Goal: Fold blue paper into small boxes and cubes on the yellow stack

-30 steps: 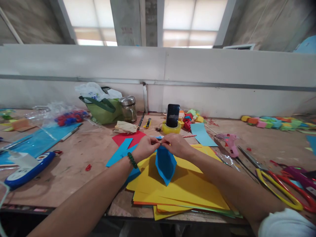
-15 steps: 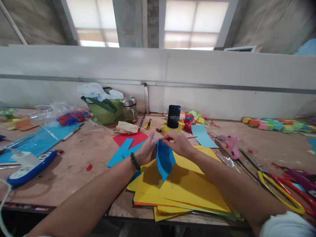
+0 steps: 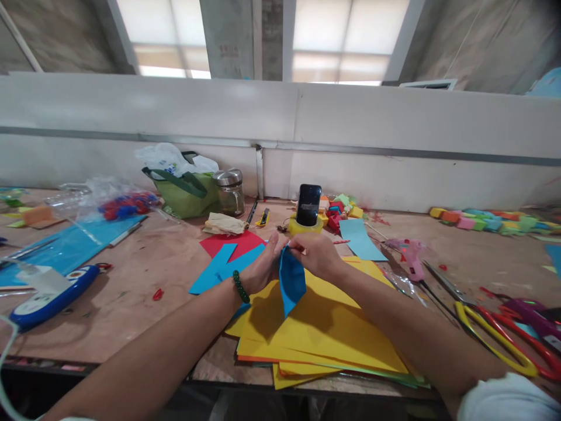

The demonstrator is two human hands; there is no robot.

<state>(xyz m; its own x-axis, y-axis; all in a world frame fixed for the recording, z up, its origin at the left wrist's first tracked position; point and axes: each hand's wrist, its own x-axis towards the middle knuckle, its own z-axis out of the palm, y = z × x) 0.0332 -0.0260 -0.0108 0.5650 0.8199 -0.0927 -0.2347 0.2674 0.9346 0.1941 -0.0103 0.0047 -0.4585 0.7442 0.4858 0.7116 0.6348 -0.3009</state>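
A folded piece of blue paper (image 3: 293,283) is hanging above the stack of yellow sheets (image 3: 333,330), its pointed end facing six o'clock. At its upper edge the right hand (image 3: 318,254) is pinching it with the fingertips drawn together. The left hand (image 3: 265,260) is lying alongside it toward ten o'clock, thumb raised; its fingers are partly hidden, so I cannot tell how firmly they are closing. A green bead bracelet (image 3: 240,286) is circling the left wrist.

Between nine and ten o'clock, flat blue pieces (image 3: 214,269) are partly covering a red sheet (image 3: 234,243). At eleven, a yellow cutter (image 3: 263,218) is lying nearer than a lidded glass jar (image 3: 230,196). At twelve, a phone (image 3: 308,204) is standing in a roll of tape (image 3: 305,226). A pale blue sheet (image 3: 363,238) is lying at two, a pink glue gun (image 3: 408,254) between two and three. Farther out on the table (image 3: 144,327), scissors (image 3: 495,340) are resting between three and four, and a blue-edged power strip (image 3: 55,301) is sitting near nine.
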